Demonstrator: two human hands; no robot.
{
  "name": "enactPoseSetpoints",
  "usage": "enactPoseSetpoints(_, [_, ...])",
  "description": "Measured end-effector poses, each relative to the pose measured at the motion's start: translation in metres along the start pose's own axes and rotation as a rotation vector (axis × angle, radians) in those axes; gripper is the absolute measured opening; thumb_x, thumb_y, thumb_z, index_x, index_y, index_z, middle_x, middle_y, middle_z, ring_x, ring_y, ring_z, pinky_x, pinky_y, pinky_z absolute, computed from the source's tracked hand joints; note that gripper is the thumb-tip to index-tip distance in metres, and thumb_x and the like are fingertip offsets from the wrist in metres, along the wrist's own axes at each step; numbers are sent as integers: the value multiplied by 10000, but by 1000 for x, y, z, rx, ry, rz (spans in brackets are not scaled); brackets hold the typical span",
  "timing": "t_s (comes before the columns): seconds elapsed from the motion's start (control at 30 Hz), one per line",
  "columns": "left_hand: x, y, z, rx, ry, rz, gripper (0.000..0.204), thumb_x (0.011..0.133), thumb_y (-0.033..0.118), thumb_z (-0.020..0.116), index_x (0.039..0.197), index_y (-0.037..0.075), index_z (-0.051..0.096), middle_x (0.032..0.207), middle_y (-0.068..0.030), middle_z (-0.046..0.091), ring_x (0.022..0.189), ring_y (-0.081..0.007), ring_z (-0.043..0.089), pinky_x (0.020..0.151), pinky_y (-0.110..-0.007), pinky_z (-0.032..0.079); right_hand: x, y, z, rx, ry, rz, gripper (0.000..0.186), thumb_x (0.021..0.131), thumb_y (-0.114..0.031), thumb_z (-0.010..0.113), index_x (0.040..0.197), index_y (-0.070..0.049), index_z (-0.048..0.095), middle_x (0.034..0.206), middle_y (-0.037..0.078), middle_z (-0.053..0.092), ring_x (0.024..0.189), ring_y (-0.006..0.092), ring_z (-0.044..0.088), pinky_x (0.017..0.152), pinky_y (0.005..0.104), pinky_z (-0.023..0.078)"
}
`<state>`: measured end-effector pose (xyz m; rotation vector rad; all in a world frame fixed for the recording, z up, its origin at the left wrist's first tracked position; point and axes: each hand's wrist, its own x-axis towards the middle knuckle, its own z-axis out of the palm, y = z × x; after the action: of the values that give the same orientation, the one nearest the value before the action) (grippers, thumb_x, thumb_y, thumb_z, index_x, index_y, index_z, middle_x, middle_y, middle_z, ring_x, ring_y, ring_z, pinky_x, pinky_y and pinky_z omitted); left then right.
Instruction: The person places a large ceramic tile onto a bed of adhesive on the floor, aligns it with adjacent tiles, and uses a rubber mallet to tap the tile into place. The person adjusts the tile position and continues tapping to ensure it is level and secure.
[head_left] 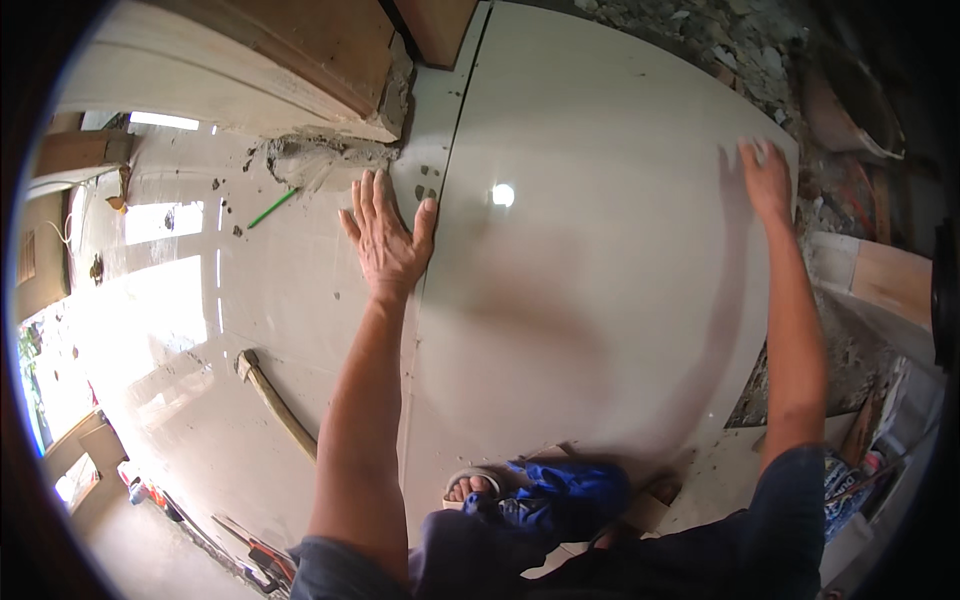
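A large pale glossy tile lies in front of me, with a dark narrow gap along its left side. My left hand is open, its fingers spread flat by that gap on the neighbouring floor tile, thumb at the seam. At the far right, my right hand touches the large tile close to its right edge; its fingers reach forward, slightly bent and a little blurred, with nothing seen in them. Left of my left hand lies a green pencil. A hammer with a wooden handle rests beside my left forearm.
A wall end with rough mortar at its base stands at the far left. Rubble and a bucket are beyond the tile's right edge. Blue cloth and my sandalled foot are at the near edge. Tools lie at lower left.
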<state>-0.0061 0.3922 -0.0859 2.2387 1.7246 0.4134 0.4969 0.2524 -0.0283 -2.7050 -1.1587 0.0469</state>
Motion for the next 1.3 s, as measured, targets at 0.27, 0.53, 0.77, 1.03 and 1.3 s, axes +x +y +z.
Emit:
enactPoseSetpoints(0.27, [2,4,-6,102,-70,25,856,844,633,566,1459,75,361,1554,-155,261,1468,-331,159,1173,-554,36,109,-161,75,-152,45,-218,592,924,-577,467,1193,-80,641,1163,206,639,1145,376,577,988,497,412])
enactPoseSetpoints(0.53, [1,1,-5,89,-41,28,752,865,491,620,1449,85,376,1541,-153,292,1456,-337,204,1168,-556,65,110,-180,83,-151,44,-251,564,922,-577,463,1058,-91,715,1092,191,668,1085,383,610,957,519,420])
enactPoseSetpoints(0.77, [1,3,-4,51,-22,4,746,844,431,671,1434,75,385,1540,-155,294,1455,-324,211,1178,-543,67,110,-183,88,-151,60,-289,626,870,-651,495,1003,-87,730,1023,174,692,1040,380,633,945,556,414])
enactPoseSetpoints(1.03, [2,0,-3,9,-1,9,740,852,473,637,1422,67,399,1527,-174,311,1445,-346,236,1165,-578,77,120,-195,74,-157,-92,-284,821,750,-810,518,988,-48,712,1016,190,698,1048,366,640,945,531,422])
enactPoseSetpoints(1.3, [1,1,-6,20,-36,19,798,861,526,623,1459,77,344,1549,-169,265,1456,-336,204,1168,-563,64,118,-207,77,-116,-132,-290,919,695,-878,498,951,-20,708,1015,188,698,1043,375,642,942,560,420])
